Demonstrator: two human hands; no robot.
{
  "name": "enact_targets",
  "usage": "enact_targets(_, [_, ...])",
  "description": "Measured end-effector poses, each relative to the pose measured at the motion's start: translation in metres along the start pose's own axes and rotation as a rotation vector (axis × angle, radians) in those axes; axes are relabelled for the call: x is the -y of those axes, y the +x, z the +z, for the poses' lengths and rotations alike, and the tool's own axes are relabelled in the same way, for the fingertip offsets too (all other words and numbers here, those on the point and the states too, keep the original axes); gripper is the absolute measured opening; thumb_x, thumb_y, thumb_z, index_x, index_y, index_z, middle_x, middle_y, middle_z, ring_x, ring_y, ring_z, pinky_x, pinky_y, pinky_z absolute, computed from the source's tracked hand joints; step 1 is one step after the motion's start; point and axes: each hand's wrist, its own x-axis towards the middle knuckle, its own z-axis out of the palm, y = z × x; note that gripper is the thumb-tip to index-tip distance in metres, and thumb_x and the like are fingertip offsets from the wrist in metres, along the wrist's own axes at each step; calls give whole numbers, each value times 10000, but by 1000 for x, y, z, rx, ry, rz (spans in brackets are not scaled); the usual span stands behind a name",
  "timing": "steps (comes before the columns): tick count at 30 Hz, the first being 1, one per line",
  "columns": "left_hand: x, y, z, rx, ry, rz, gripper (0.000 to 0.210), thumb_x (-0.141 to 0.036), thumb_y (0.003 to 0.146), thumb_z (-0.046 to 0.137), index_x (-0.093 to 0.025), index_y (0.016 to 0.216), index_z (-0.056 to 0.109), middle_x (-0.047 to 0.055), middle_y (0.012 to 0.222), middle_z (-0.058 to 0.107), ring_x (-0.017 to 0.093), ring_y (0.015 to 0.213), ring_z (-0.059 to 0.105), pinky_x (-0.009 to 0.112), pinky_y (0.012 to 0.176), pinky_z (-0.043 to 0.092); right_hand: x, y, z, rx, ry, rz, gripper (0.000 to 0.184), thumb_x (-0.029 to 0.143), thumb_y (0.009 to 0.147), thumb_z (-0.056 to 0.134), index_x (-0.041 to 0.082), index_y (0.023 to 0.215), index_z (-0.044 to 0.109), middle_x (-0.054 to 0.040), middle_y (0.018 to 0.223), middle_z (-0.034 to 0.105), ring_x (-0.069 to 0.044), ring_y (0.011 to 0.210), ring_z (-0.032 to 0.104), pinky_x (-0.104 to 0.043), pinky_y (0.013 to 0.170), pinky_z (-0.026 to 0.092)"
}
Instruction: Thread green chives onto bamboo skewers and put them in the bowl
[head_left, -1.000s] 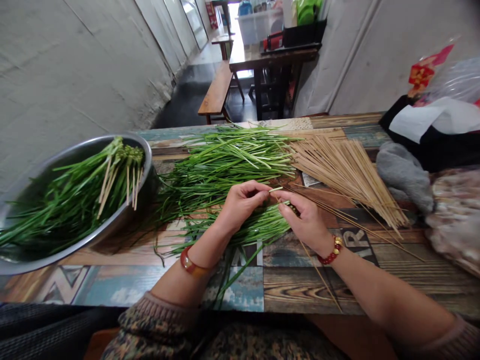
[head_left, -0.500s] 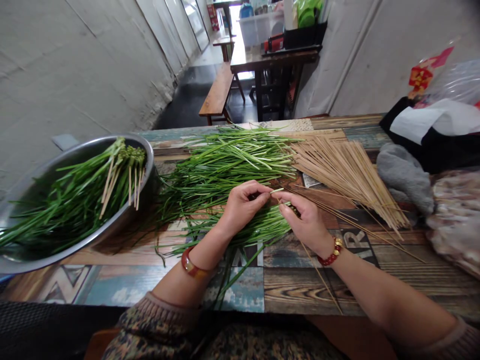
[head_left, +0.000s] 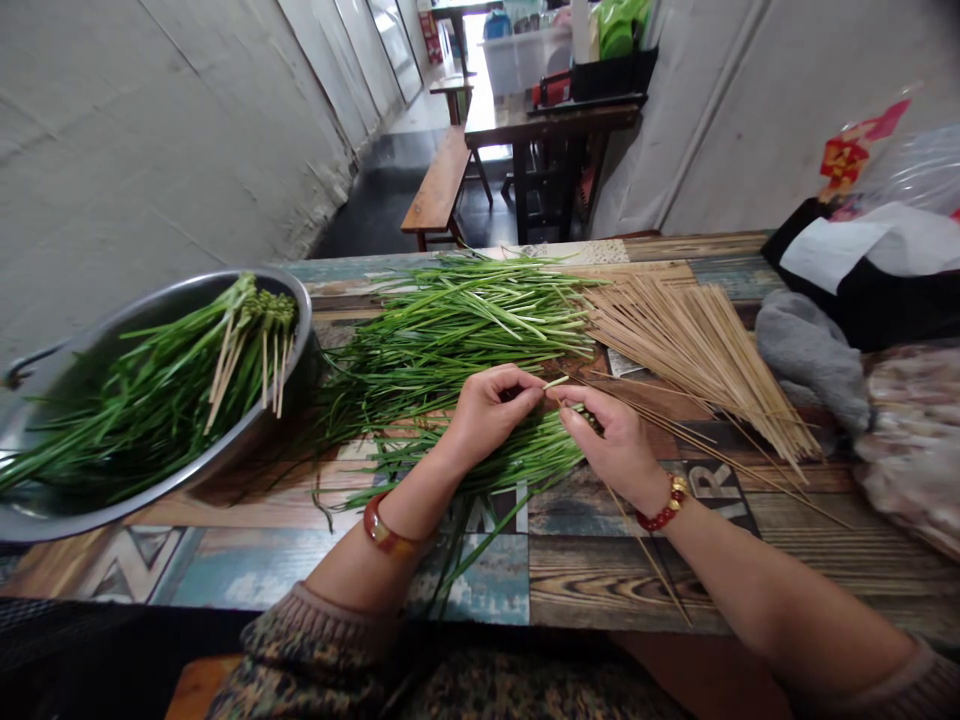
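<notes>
My left hand (head_left: 487, 410) is closed, thumb and forefinger pinching the pale end of a garlic chive (head_left: 556, 382). My right hand (head_left: 619, 440), closed too, grips a thin bamboo skewer (head_left: 651, 562) whose long end slants down toward the table's front edge. Both sets of fingertips meet almost touching, so the skewer's tip is hidden. Under and around the hands lies a small bunch of chives (head_left: 551, 450). Just beyond it spreads a larger pile of green chives (head_left: 457, 320), pale ends to the right.
Many loose bamboo skewers (head_left: 675, 340) fan out at the right. On the left, a metal basin (head_left: 300, 330) holds skewered chives (head_left: 259, 310). A grey cloth-like bundle (head_left: 810, 345) and a filled plastic bag (head_left: 915, 440) sit at the far right. Behind the table stands a wooden bench (head_left: 439, 180).
The whole view has shifted very slightly. Both hands keep nearly the same pose, with the chive and skewer still between them.
</notes>
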Motion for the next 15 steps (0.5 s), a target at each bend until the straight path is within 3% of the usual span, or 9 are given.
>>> enact_targets(5, [0,0,0,14,58,61,114,-210,792,639,-157,749,731,38,738,695,132,676,605,242,663,446,1,0,1,-11,15,38,211,223,849,522,217,1008,660,-48,952,730,-187,861,671,-333,812,521])
enact_targets(9, [2,0,1,-29,103,44,106,-201,791,633,-148,756,718,42,748,698,140,686,608,244,664,442,-1,-1,3,-41,66,83,398,220,836,536,193,1234,539,-3,778,656,-145,674,599,-284,679,489])
enact_targets(11, [2,0,1,-43,122,31,98,-195,787,633,-143,753,709,44,748,697,142,686,605,246,662,439,-3,-1,4,-29,92,81,475,219,842,529,195,1313,478,12,762,627,-136,662,575,-277,674,478])
enact_targets(15, [1,0,2,-44,159,54,96,-183,790,623,-148,732,692,37,732,684,138,679,596,245,661,430,-3,-1,3,-1,72,63,433,222,852,516,210,1285,508,12,769,608,-132,671,558,-276,689,469])
